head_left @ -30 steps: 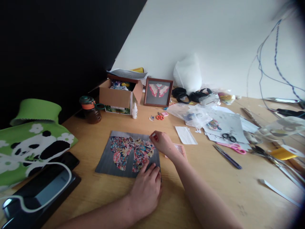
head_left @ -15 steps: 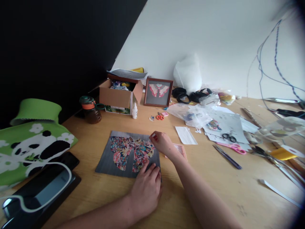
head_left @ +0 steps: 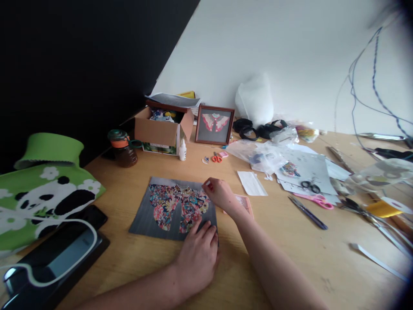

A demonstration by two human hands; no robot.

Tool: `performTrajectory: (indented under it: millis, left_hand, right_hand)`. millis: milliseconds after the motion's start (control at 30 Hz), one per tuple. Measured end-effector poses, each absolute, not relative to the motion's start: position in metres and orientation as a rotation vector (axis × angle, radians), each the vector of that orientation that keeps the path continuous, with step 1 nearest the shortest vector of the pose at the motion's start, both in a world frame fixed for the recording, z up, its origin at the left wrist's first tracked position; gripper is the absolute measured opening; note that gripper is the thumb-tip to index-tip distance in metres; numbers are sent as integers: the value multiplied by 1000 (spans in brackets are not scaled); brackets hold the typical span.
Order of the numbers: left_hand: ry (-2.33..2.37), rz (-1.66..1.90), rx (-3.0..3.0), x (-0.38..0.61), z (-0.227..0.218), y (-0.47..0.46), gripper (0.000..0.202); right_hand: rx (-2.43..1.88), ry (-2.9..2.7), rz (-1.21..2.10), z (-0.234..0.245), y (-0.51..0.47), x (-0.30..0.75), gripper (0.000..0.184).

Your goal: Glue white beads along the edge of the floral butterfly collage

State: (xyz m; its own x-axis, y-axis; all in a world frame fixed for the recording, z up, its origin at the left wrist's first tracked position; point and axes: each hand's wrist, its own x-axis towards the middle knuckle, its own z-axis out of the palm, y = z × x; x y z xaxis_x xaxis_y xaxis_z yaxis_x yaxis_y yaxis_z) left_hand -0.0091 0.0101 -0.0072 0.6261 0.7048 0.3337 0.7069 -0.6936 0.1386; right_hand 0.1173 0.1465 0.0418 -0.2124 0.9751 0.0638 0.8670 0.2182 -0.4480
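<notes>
A grey sheet point(head_left: 142, 224) lies on the wooden table with a floral fabric collar point(head_left: 164, 204) flat on it. Small beads point(head_left: 182, 190) line part of the collar's neckline. My left hand point(head_left: 200, 254) rests with fingers spread on the sheet's lower right corner, its fingertips touching the collar's lower edge. My right hand point(head_left: 219, 193) is pinched over the collar's upper right side; what its fingertips hold is too small to make out. Partly hidden beneath my right wrist is a pink-rimmed tray point(head_left: 247, 206).
A framed collar point(head_left: 214, 125), a cardboard box point(head_left: 158, 129), a glue bottle point(head_left: 182, 150) and a drink bottle point(head_left: 122, 148) stand at the back. Pink scissors point(head_left: 318, 200), a utility knife point(head_left: 308, 212) and papers point(head_left: 319, 172) lie right. A phone point(head_left: 71, 254) and panda-patterned bag point(head_left: 48, 193) are left.
</notes>
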Motion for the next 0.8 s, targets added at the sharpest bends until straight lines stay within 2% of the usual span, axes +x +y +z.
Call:
performTrajectory:
  millis: [800]
  left_hand:
    - [-1215,-584,-2812,-9,-8,10,34]
  right_hand:
    - [-1731,-2137,470,46,148,119,18]
